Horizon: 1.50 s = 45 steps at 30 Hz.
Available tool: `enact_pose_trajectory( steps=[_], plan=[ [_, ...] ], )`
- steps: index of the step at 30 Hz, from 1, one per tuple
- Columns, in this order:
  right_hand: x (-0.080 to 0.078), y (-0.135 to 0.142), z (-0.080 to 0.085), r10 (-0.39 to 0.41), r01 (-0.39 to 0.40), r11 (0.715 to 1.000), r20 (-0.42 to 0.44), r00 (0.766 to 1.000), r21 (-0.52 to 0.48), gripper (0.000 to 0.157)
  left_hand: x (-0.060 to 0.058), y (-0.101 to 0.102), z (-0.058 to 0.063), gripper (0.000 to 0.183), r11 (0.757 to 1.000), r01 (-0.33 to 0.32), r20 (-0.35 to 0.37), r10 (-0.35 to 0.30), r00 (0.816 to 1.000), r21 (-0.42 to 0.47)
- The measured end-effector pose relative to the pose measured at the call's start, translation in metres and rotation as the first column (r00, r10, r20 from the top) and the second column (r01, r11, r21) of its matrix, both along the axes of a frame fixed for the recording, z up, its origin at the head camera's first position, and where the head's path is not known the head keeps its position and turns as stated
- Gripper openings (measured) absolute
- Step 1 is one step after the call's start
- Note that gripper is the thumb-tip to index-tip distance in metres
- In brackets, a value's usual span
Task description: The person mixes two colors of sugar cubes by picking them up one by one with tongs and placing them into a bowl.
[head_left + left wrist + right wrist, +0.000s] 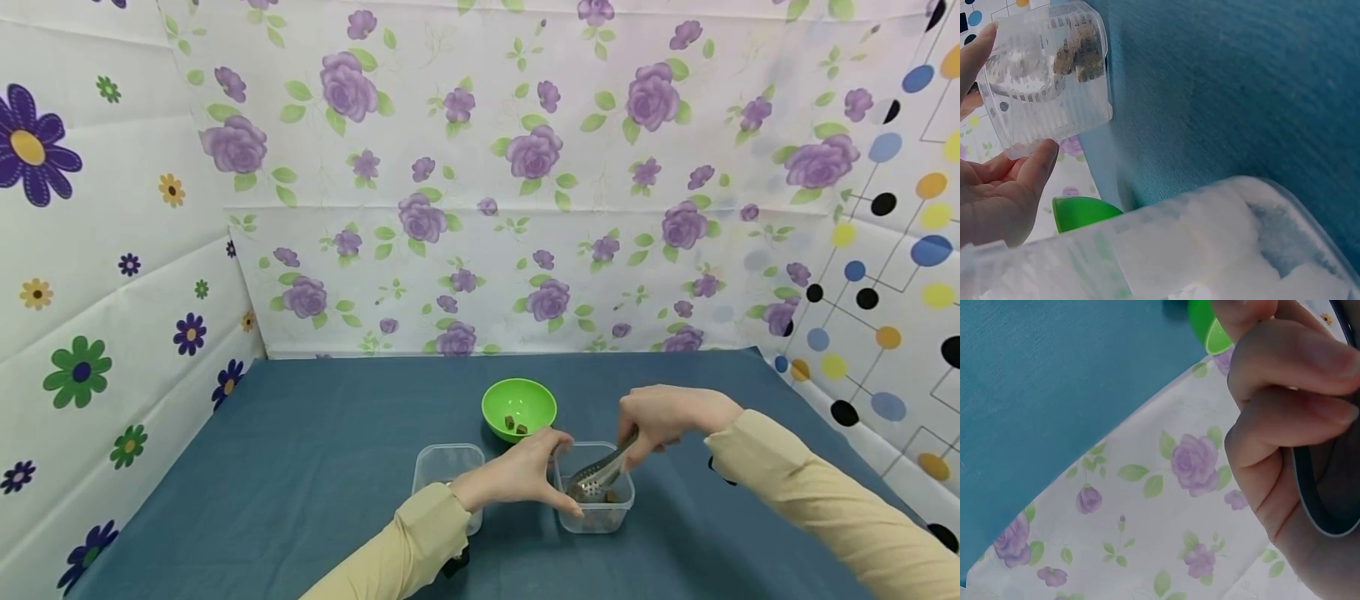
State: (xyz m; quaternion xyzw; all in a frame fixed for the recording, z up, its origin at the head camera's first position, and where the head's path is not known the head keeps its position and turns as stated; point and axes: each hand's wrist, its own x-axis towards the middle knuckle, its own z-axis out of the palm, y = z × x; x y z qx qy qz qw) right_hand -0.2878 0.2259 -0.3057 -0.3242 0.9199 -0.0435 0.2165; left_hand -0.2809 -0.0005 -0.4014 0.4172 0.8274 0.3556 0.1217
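Blue cloth (337, 433) below, and near right the left hand (517, 472) pinches a clear, squarish tub (596, 522) of brown chunks (1088, 56); right hand (663, 421) grips perforated silvery tongs (602, 475) inside, tips hard to make out. Left, a second tub (450, 456), partly hidden; beyond, a green bowl (519, 398).

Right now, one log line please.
left hand: grips right tub; right hand: holds tongs inside it; bowl: brown chunks; left tub: white pieces

plain, pale yellow long sleeves (832, 500), softly creased, end in wide cuffs (746, 442) at a bare left hand (519, 473) and right hand (662, 419). a small black piece (456, 563) shows beneath the left cuff (435, 518).
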Motion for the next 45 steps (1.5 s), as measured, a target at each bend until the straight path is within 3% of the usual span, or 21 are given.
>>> enact_pose_trajectory(
  steps=[19,29,33,45],
  plan=[
    [0.001,-0.002,-0.004,-0.002,0.003,1.000,-0.008,1.000,0.012,0.018,-0.001,-0.001,-0.002,0.082,1.000,-0.003,0.015,0.003,1.000,0.012],
    [0.001,0.016,0.002,0.068,-0.064,0.987,0.021,0.997,-0.150,0.012,-0.001,-0.001,0.000,0.080,1.000,0.012,0.017,-0.012,1.000,0.010],
    [0.001,0.027,0.005,0.064,-0.055,0.977,0.038,0.997,-0.208,0.008,0.000,-0.001,0.000,0.080,1.000,0.013,0.008,-0.013,1.000,0.002],
    [-0.002,0.053,0.028,-0.016,0.031,0.960,0.053,0.998,-0.277,0.036,-0.002,-0.001,-0.001,0.079,0.999,0.035,0.018,-0.035,0.999,0.008]
  ],
)
